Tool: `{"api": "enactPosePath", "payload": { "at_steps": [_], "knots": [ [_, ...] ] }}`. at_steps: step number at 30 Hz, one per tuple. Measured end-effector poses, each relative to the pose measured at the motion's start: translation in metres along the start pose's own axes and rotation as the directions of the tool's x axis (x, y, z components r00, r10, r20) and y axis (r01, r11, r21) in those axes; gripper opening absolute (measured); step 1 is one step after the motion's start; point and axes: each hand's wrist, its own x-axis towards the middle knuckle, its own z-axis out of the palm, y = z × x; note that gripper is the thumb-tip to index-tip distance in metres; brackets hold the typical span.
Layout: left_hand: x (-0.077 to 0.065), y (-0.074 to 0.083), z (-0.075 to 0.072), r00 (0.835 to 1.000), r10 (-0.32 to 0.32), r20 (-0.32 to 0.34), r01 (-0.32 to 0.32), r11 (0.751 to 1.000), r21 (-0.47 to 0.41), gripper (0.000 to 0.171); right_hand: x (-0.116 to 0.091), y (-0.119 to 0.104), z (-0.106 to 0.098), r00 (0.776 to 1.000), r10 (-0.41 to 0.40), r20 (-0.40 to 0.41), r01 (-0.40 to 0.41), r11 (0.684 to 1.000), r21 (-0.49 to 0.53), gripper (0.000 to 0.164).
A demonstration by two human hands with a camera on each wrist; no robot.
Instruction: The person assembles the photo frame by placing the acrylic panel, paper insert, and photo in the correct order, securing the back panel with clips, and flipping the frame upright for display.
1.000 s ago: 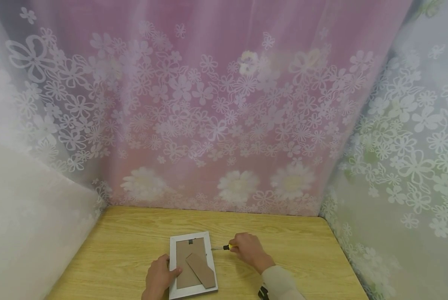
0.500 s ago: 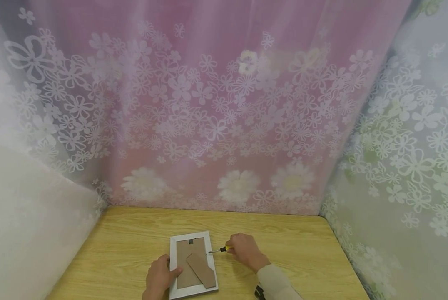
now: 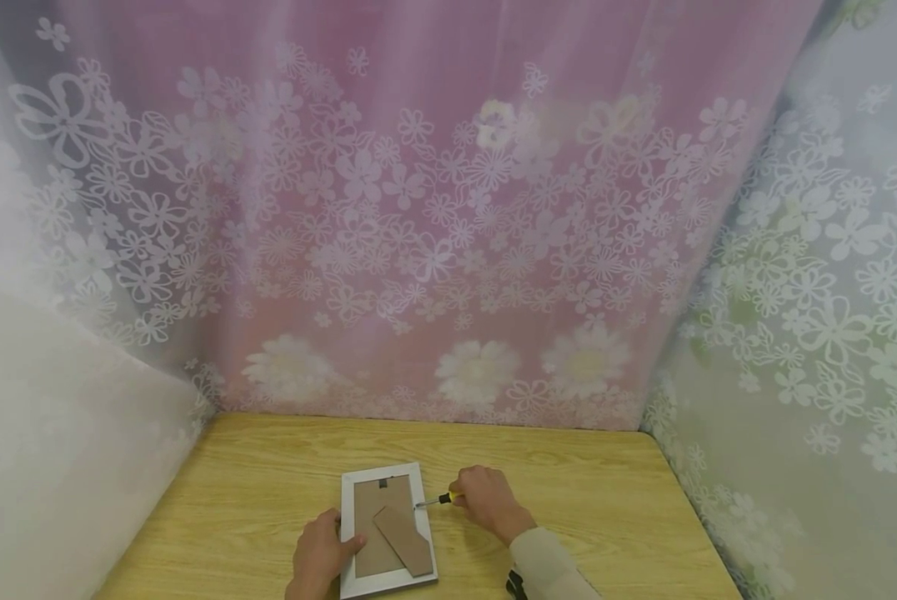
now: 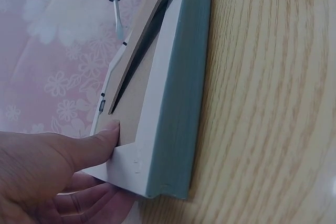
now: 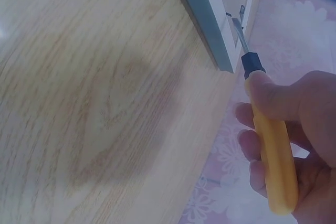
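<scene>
A white picture frame (image 3: pixel 348 533) lies back side up on the table, its brown backing board (image 3: pixel 368 550) and angled easel stand (image 3: pixel 405 540) showing. My left hand (image 3: pixel 319 550) grips its left edge, thumb on the backing and fingers beneath the side in the left wrist view. My right hand (image 5: pixel 310 114) holds a flat-blade screwdriver (image 5: pixel 275 150) with a yellow handle and black collar. The screwdriver's tip is right at the frame's right inner edge, near a small dark tab (image 4: pixel 125 43). More dark tabs (image 4: pixel 102 103) sit along that edge.
The wood-grain table (image 3: pixel 568 483) reaches back to a pink flowered curtain (image 3: pixel 448 250). Pale flowered sheets (image 3: pixel 831 333) hang along the right side and a whitish sheet (image 3: pixel 58 417) along the left. A dark strap (image 3: pixel 516 585) shows by the right sleeve.
My right hand has moved slightly left, bringing the screwdriver tip from outside the right side of the picture frame onto its inner edge. The left hand and picture frame stay nearly still.
</scene>
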Motion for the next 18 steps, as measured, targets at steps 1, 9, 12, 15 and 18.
{"api": "enactPosePath", "payload": {
  "at_steps": [1,9,12,15,18],
  "knots": [
    [0.0,0.0002,0.0,1.0,-0.001,0.0,0.001,1.0,0.001,0.046,0.0002,0.0001,0.0004,1.0,0.0,0.001,0.0,1.0,0.002,0.007],
    [0.0002,0.0005,0.0003,1.0,-0.005,0.003,0.005,1.0,0.009,0.047,0.0007,0.0003,0.0022,1.0,-0.006,0.011,0.006,1.0,-0.028,0.007],
    [-0.0003,0.0002,0.0006,1.0,-0.004,0.001,0.004,1.0,0.004,0.047,0.0009,0.0,0.0022,1.0,-0.007,0.013,0.007,0.999,-0.031,0.006],
    [-0.0008,0.0001,0.0005,1.0,0.002,0.0,-0.002,1.0,-0.003,0.046,0.0013,-0.0006,0.0017,1.0,-0.01,0.012,0.01,0.999,-0.031,0.007],
    [-0.0009,0.0001,-0.0004,1.0,0.007,0.001,-0.007,1.0,-0.01,0.046,0.0025,-0.0015,0.0016,1.0,-0.015,0.003,0.015,0.999,-0.029,0.007]
  ]
}}
